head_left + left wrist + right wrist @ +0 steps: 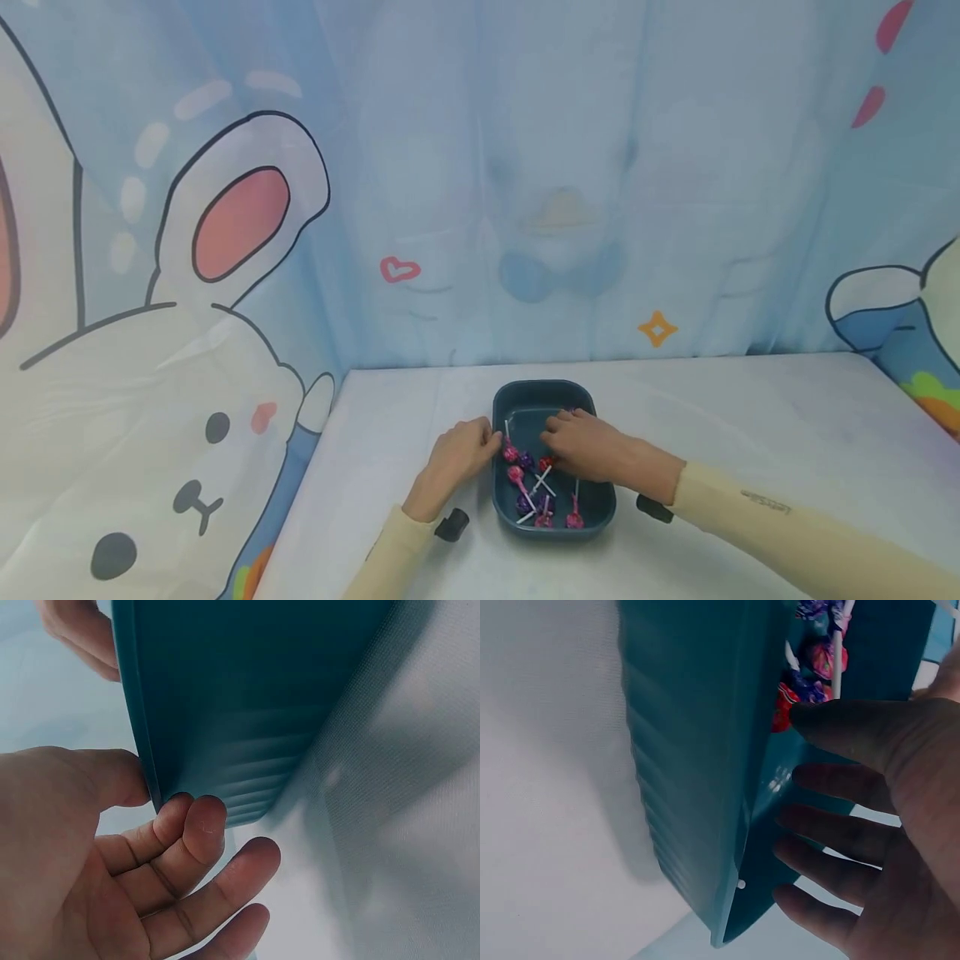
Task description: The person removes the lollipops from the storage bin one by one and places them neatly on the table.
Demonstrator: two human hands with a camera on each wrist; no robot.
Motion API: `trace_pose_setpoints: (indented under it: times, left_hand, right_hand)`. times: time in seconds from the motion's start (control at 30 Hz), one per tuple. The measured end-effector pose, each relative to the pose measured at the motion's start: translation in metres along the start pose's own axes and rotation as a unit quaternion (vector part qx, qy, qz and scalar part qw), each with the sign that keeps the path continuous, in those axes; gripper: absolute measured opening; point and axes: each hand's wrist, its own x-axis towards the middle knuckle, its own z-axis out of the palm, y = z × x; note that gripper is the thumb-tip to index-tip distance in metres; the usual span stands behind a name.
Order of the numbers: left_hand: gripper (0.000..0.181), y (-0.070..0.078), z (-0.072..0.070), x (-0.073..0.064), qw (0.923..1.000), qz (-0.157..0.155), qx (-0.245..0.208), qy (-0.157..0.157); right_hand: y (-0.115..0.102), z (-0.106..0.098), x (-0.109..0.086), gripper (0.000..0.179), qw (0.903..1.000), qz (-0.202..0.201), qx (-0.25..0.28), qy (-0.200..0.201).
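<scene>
A dark teal plastic bin [555, 536] holds several wrapped lollipops, pink, purple and red, with white sticks. At its left rim, my left hand [459, 454] pinches the edge between thumb and fingers; in the left wrist view the thumb [124, 778] is on the rim and the fingertips curl against the outer wall. My right hand [585, 443] reaches over the right rim into the bin, its fingers spread and loosely bent. In the right wrist view its thumb tip lies right by a red lollipop [781, 712], and nothing shows between the fingers.
The bin stands on a white-covered table [720, 417]. A light blue curtain [420, 183] with cartoon prints hangs behind it. Small black devices are on the undersides of both wrists, the left one [452, 525] close to the table. Lollipops cluster mostly in the near half of the bin.
</scene>
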Motion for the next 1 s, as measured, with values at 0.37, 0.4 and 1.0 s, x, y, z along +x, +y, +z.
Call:
trace_pose_setpoints:
  times: [0.37, 0.4, 1.0]
  left_hand:
    - [0.028, 0.000, 0.000, 0.000, 0.9999, -0.005, -0.007, -0.009]
    - [0.028, 0.000, 0.000, 0.000, 0.9999, -0.006, -0.007, -0.010]
    - [0.028, 0.001, 0.000, 0.001, 0.9997, -0.011, -0.009, -0.022]
  right_hand:
    - [-0.003, 0.004, 0.004, 0.027, 0.9996, -0.017, -0.003, -0.022]
    - [-0.004, 0.005, 0.005, 0.026, 0.9996, -0.020, -0.004, -0.022]
    - [-0.006, 0.015, 0.013, 0.020, 0.9989, -0.045, -0.005, -0.014]
